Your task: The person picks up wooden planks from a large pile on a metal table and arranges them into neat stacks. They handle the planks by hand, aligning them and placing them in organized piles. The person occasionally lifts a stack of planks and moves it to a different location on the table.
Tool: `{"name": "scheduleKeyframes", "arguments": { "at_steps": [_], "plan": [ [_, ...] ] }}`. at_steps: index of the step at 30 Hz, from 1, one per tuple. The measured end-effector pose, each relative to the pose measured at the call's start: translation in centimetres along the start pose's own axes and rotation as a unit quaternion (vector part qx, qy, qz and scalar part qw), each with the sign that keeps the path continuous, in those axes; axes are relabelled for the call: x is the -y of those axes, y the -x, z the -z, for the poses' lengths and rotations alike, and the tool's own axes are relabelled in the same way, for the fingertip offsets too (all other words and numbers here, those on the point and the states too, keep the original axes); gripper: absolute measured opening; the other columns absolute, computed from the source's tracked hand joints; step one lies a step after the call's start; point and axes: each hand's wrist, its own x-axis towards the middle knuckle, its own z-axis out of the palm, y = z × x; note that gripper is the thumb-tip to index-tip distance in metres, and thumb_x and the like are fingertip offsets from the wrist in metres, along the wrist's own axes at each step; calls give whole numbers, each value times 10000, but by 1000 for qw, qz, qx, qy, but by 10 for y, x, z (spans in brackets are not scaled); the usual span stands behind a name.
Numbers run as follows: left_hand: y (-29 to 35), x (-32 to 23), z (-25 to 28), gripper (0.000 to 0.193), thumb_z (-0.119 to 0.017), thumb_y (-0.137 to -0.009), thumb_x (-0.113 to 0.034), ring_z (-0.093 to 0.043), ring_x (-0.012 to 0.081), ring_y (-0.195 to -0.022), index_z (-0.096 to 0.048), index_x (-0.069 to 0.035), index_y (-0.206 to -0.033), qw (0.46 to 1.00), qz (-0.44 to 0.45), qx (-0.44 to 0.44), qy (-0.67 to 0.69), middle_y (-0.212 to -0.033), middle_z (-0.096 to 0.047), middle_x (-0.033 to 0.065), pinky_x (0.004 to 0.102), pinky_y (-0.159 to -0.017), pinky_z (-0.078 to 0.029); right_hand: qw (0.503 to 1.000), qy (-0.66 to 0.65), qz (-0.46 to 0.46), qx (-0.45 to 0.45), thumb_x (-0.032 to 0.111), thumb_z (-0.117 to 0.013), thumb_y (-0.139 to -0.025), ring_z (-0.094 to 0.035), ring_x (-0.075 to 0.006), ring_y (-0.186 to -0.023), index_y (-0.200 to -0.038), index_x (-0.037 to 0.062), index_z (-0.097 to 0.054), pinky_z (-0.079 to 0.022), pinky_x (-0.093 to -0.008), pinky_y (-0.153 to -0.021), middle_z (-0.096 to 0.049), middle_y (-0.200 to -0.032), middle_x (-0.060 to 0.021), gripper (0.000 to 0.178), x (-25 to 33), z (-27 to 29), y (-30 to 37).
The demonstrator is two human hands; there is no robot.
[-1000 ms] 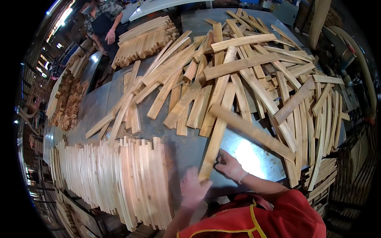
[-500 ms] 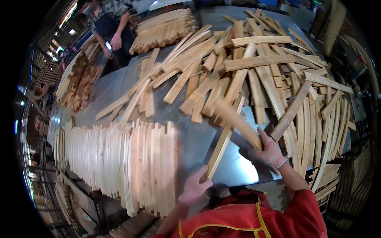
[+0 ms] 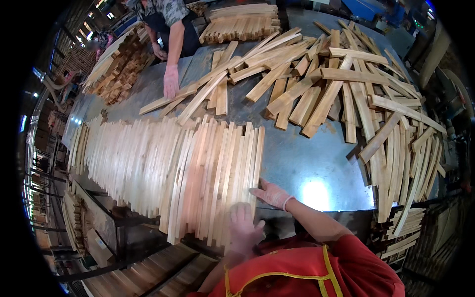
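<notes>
A long row of pale wooden strips (image 3: 198, 178) lies side by side along the near left of the metal table. My left hand (image 3: 242, 225), in a light pink glove and a little blurred, has its fingers stretched out over the near ends of the strips at the row's right. Against the row's rightmost strip (image 3: 258, 153) rests my right hand (image 3: 273, 194), gloved too. Its thumb reaches over that strip and the other fingers lie at its outer side, thumb and forefinger apart.
A loose heap of wooden strips (image 3: 336, 81) covers the far right of the metal table (image 3: 316, 168). Stacked strips (image 3: 242, 24) stand at the back, with another stack (image 3: 118, 64) at far left. Across the table, a co-worker's gloved hand (image 3: 171, 81) reaches to loose strips.
Both hands have moved left from the middle of the table to the row's right end. The strips they carried are out of the hands, and the row extends further right. The co-worker's hand has reached forward.
</notes>
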Motion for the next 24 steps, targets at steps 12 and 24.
{"name": "scheduleKeyframes", "arguments": {
  "at_steps": [12, 24],
  "plan": [
    [-28, -25, -23, 829, -835, -729, -347, -445, 448, -1394, -553, -46, -1449, 996, -45, -12, -73, -1481, -502, 196, 596, -1150, -370, 844, -169, -56, -506, 221, -830, -834, -684, -321, -1134, -1411, -21, -512, -533, -402, -973, -703, -1262, -211, 701, -53, 242, -83],
    [-113, -133, -58, 968, -795, -832, -538, -538, 409, -1336, -410, -55, -1577, 989, 68, 123, 32, -1500, -514, 206, 547, -1090, -432, 936, -343, -63, -45, 213, -773, -918, -671, -204, -957, -1335, 27, -643, -556, -355, -843, -715, -1113, -82, 474, -150, 148, 63]
  ]
}}
